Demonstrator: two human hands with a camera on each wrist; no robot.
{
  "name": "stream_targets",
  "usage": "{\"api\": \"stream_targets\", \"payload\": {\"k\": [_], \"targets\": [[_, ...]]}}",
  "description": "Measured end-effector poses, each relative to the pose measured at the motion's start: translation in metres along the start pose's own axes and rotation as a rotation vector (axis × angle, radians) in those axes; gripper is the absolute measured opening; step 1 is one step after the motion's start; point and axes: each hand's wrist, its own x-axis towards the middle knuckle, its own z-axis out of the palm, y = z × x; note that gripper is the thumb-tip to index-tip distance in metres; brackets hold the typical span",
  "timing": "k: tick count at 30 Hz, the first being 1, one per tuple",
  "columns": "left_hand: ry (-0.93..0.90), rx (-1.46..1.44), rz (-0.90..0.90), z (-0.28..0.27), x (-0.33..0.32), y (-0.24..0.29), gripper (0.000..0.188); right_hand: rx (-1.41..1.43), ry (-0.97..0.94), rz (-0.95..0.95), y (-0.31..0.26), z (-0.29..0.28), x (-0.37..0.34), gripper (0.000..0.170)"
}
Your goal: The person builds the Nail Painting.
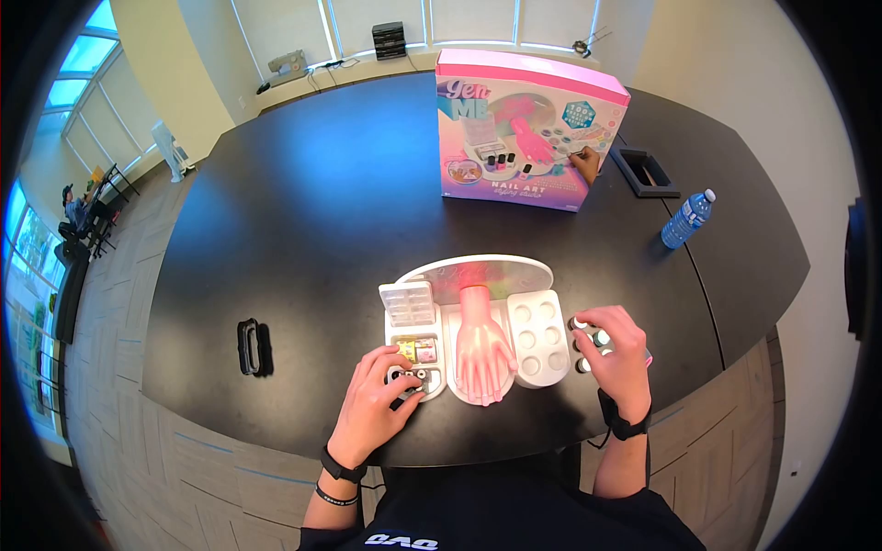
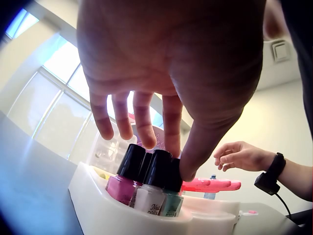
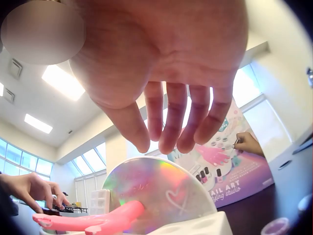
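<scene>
Landmark: pink model hand (image 1: 480, 349), palm section of the white stand (image 2: 90, 196), on the tabletop (image 1: 303, 211). Left of it, the left hand (image 1: 374, 404) is narrow; thumb and index finger pinch the black cap of the teal polish bottle (image 2: 171, 204), beside the pink bottle (image 2: 121, 189) and pale bottle (image 2: 149, 199). Right of it, beyond the round wells (image 1: 537, 327), the right hand (image 1: 617, 354) is loosely curved, moderately wide, holding nothing, over small containers (image 1: 602, 338). Mirror (image 1: 524, 275) behind it; box (image 1: 530, 138) farther back.

One box (image 1: 524, 138), one water bottle (image 1: 687, 219), one model hand (image 1: 480, 347).
</scene>
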Motion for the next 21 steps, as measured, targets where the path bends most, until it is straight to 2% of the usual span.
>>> {"api": "stream_targets", "payload": {"k": [12, 21], "targets": [[0.006, 0.004, 0.011, 0.001, 0.0, -0.001, 0.026, -0.084, 0.044, 0.064, 0.032, -0.008, 0.006, 0.021], [0.021, -0.036, -0.009, -0.003, 0.0, 0.0, 0.024, -0.235, -0.12, 0.211, 0.064, 0.006, 0.001, 0.026]]}}
